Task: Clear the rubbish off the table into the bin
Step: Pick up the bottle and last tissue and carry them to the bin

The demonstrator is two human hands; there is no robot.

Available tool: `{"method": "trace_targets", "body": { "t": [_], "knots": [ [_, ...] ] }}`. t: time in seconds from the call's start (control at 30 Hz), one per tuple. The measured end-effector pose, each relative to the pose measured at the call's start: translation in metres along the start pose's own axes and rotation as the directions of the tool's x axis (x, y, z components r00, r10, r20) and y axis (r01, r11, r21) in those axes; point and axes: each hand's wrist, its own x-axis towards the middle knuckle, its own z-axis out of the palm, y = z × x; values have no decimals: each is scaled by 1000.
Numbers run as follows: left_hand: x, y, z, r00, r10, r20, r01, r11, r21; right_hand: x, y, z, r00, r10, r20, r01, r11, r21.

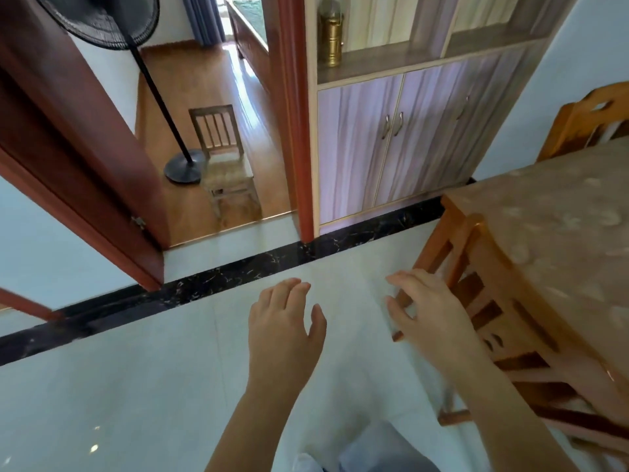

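Observation:
Both hands hang out in front of me above the pale tiled floor. My left hand [284, 330] is palm down with its fingers apart and nothing in it. My right hand [427, 311] is also empty, fingers spread, just left of the wooden chair [503, 321] pushed under the table. The table [551, 233] with its mottled brown top fills the right side. No rubbish and no bin show in this view.
A dark marble strip [238, 270] crosses the floor. Beyond it an open red-brown door [68, 148] leads to a room with a standing fan [149, 86] and a small chair [224, 158]. A cabinet [391, 137] stands against the far wall.

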Motion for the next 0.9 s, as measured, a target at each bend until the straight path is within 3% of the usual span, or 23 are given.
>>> {"method": "trace_targets", "body": {
  "t": [0.37,0.53,0.7,0.9],
  "knots": [
    [227,12,101,978,183,104,-179,983,-43,206,84,17,982,114,-149,-111,993,30],
    [336,52,141,933,357,50,-350,931,-106,291,135,-11,955,170,-242,-169,985,27],
    [405,82,191,906,420,41,-407,895,-181,345,186,-23,941,235,-244,-233,972,39],
    [495,106,262,844,515,148,-475,847,-240,406,239,-25,889,336,-310,-348,937,18]
  ]
}}
